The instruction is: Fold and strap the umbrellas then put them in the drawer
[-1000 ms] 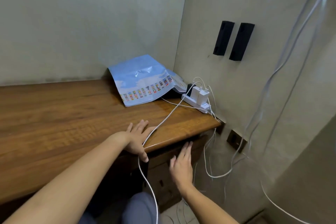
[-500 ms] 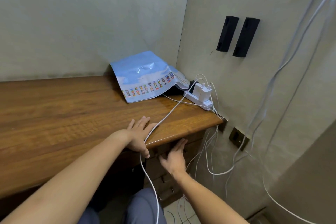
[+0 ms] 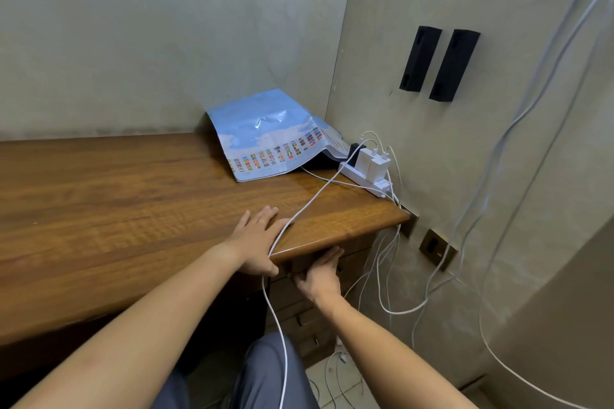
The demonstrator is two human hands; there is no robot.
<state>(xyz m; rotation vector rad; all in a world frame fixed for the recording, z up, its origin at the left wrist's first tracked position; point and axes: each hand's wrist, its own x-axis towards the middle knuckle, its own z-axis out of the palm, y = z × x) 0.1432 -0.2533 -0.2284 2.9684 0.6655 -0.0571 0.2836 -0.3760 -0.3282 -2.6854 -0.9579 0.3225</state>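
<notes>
While no umbrella is showing anywhere, these lines are covering what is in reach.

Right fingers: the right hand (image 3: 320,276) is reaching up under the desk's near lip with fingers straight against the top drawer (image 3: 312,264) front; whether they are hooking a pull I cannot tell, since the tips are hiding in shadow.

Left fingers: the left hand (image 3: 257,239) is lying flat and relaxed on the desk (image 3: 116,209) by its near edge, grasping nothing, with a white cable (image 3: 299,209) running just right of it and dropping over the edge.

Task's things: the umbrellas are not appearing in this view (possibly already stowed, possibly elsewhere); the drawer stack is sitting below the desk's right end, looking closed.

Further out: a blue flag-printed sheet (image 3: 272,136) is leaning in the far corner, with a power strip (image 3: 365,176) and chargers just to its right.

Doing it well: I am judging the step to be working the top drawer. Keeping the left hand bracing the desk, moving the drawer straight, and minding the dangling cable so it is not snagging or getting pinched.
</notes>
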